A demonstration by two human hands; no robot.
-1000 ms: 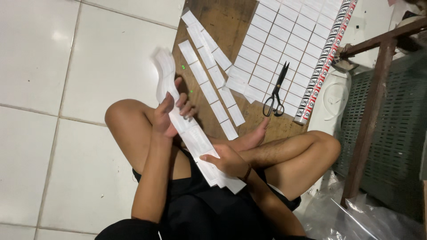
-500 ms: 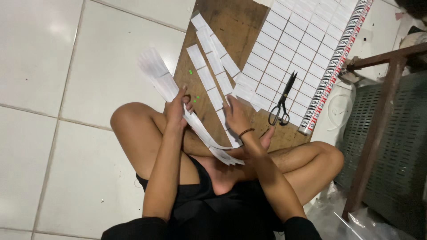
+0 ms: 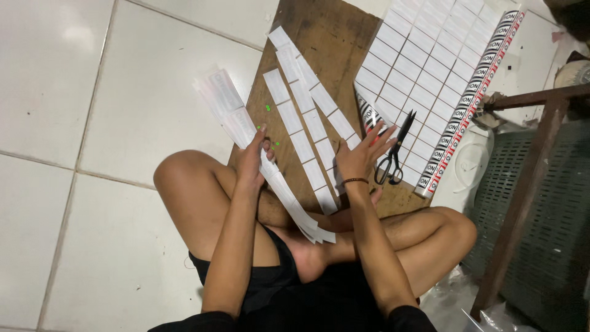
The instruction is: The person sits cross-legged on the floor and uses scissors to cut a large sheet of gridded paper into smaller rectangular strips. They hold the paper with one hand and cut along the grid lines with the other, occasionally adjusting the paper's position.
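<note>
I sit cross-legged on the floor before a brown wooden board (image 3: 335, 37). My left hand (image 3: 255, 157) grips a stack of long white label strips (image 3: 230, 114) that runs from the floor tiles down over my shin. My right hand (image 3: 362, 154) is spread open over the board, its fingers touching the lower ends of several loose white strips (image 3: 307, 110) laid side by side. Black scissors (image 3: 396, 157) lie just right of that hand.
A large white sheet of labels with a black, white and red patterned edge (image 3: 430, 67) covers the board's right part. A brown metal frame (image 3: 528, 184) and grey mesh stand at the right. White floor tiles (image 3: 92, 123) spread to the left.
My right hand has let go of the strip stack's lower end and reached forward onto the board beside the scissors. My left hand has kept hold of the stack.
</note>
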